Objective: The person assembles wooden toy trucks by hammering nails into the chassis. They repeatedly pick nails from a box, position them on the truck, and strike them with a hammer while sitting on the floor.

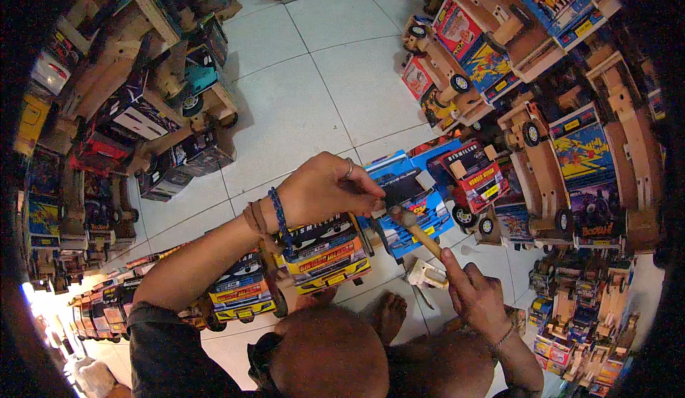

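A blue toy truck with printed panels sits on the tiled floor before me. My left hand is closed in a pinch over its left side, on what looks like a small wooden block. Another small wooden block stands on the truck's right side. My right hand grips the wooden handle of a hammer, index finger stretched along it. The hammer's head is over the truck, close to my left fingertips. Any nail is too small to make out.
Yellow-fronted toy trucks line up on the left, a red-fronted one on the right. Wooden toy trucks are stacked high along the right and left. A pale object lies near my feet on the white tiles.
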`<action>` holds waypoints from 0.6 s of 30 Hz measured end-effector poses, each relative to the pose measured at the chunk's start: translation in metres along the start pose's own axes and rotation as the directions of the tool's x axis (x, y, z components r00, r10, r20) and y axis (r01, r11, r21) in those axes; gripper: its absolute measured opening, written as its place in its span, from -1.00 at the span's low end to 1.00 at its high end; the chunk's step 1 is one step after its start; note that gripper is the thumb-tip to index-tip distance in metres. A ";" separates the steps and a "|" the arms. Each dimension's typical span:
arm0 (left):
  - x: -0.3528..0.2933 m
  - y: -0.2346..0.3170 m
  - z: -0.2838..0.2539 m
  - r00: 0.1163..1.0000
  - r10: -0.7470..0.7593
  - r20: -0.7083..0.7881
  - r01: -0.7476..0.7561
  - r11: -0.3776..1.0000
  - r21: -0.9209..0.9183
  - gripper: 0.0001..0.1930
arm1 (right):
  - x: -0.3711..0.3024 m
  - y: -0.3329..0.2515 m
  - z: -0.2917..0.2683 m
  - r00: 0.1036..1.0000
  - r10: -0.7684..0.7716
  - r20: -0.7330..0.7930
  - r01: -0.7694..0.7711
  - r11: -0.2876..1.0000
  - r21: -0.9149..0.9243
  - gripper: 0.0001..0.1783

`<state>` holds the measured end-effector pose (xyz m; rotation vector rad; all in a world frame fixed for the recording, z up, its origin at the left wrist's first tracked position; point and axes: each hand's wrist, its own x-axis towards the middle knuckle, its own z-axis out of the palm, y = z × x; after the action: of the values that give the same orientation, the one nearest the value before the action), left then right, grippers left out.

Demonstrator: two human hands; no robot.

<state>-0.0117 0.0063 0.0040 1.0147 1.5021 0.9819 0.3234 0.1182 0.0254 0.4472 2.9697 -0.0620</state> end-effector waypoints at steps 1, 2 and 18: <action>-0.001 0.001 0.000 1.000 0.004 0.005 -0.004 1.000 -0.009 -0.76 | 0.000 -0.001 0.000 0.999 0.003 -0.049 -0.001 0.999 0.052 -0.13; -0.001 0.002 -0.001 1.000 -0.017 0.003 0.017 1.000 0.008 -0.76 | 0.001 0.000 0.000 0.995 0.009 -0.100 0.001 0.995 0.097 -0.14; -0.002 0.004 0.002 1.000 0.019 -0.003 -0.019 0.997 -0.078 -0.76 | 0.001 0.002 -0.008 0.951 0.088 -0.297 0.004 0.955 0.297 -0.16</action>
<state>-0.0095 0.0056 0.0079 0.9740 1.4476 1.0475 0.3215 0.1206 0.0335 0.6064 3.2668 -0.4801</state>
